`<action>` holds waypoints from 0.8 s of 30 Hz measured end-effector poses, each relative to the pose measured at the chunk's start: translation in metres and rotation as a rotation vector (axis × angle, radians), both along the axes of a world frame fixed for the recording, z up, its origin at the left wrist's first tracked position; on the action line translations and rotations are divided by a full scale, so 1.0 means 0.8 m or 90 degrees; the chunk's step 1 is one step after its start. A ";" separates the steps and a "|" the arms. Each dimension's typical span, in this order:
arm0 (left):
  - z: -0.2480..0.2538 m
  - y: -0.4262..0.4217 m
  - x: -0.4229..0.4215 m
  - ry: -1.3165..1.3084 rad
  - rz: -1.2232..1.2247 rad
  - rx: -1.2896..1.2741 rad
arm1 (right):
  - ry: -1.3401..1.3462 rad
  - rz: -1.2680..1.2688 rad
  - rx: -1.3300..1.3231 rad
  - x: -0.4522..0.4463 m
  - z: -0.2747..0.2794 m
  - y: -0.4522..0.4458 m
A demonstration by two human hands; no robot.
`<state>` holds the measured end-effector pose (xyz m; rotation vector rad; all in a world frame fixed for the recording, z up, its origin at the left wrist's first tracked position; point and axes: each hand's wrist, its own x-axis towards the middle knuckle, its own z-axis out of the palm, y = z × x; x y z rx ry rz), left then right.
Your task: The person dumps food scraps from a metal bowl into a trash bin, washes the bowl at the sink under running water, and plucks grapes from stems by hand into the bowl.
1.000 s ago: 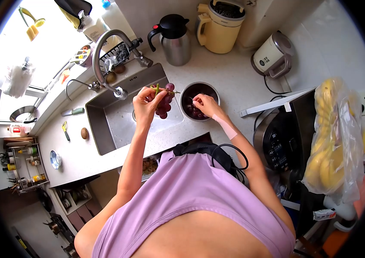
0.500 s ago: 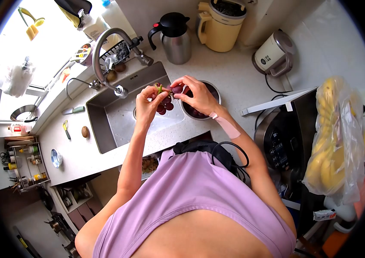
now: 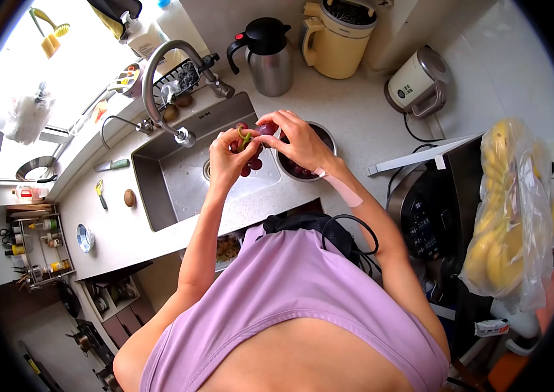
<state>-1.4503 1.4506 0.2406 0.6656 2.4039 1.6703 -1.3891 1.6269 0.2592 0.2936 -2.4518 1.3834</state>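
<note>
Over the right part of the sink (image 3: 179, 196), my left hand (image 3: 227, 159) is closed on the green stem of a small bunch of red grapes (image 3: 255, 164). Several dark red grapes hang below its fingers. My right hand (image 3: 300, 140) meets it from the right, thumb and fingers pinched around a grape (image 3: 268, 129) at the bunch's upper side. Beneath my right hand stands a round metal bowl (image 3: 330, 136) with more grapes inside; the hand and wrist hide part of it.
A curved faucet (image 3: 153, 85) arches over the sink's left side. On the counter lie a knife (image 3: 112, 165), a peeler (image 3: 100, 194), a kiwi (image 3: 129, 197) and a small bowl (image 3: 85, 238). Behind are a thermos jug (image 3: 270, 65) and an electric kettle (image 3: 417, 81). Bagged bananas (image 3: 499, 222) hang right.
The bunch has turned slightly in my left hand, showing more of its green stem. My right hand has shifted a little to the left and up, fingers still on a grape.
</note>
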 end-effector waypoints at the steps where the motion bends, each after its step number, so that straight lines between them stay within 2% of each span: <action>1: 0.003 0.000 0.001 0.022 -0.003 -0.018 | -0.022 0.001 -0.018 0.000 0.001 0.000; 5: 0.014 0.004 0.006 0.103 0.016 -0.068 | -0.014 -0.009 -0.025 -0.007 -0.011 -0.002; 7: 0.012 0.005 0.007 0.112 0.008 -0.081 | -0.127 -0.037 -0.082 -0.009 -0.015 -0.003; 10: 0.017 0.007 0.009 0.137 -0.014 -0.091 | -0.225 -0.097 -0.067 -0.008 -0.002 -0.005; 12: 0.022 0.010 0.011 0.152 -0.028 -0.089 | -0.204 -0.096 -0.097 -0.012 -0.025 -0.001; 14: 0.025 0.011 0.010 0.180 -0.018 -0.133 | -0.242 -0.115 -0.314 -0.017 -0.052 0.003; 16: 0.022 0.008 0.008 0.158 -0.008 -0.126 | -0.345 -0.127 -0.454 -0.020 -0.068 0.027; 18: 0.021 0.002 0.004 0.095 -0.018 -0.085 | -0.344 -0.094 -0.512 -0.016 -0.072 0.040; 20: 0.015 -0.003 -0.001 0.101 -0.040 -0.066 | -0.383 -0.090 -0.575 -0.008 -0.091 0.045; 22: 0.012 -0.003 -0.005 0.007 -0.063 -0.022 | -0.396 -0.125 -0.223 -0.002 -0.136 0.050; 23: 0.010 -0.004 -0.006 0.024 -0.068 -0.025 | -0.422 -0.127 -0.247 -0.002 -0.136 0.051; 24: 0.011 -0.004 -0.006 0.026 -0.069 -0.024 | -0.256 -0.153 0.034 0.010 -0.194 0.056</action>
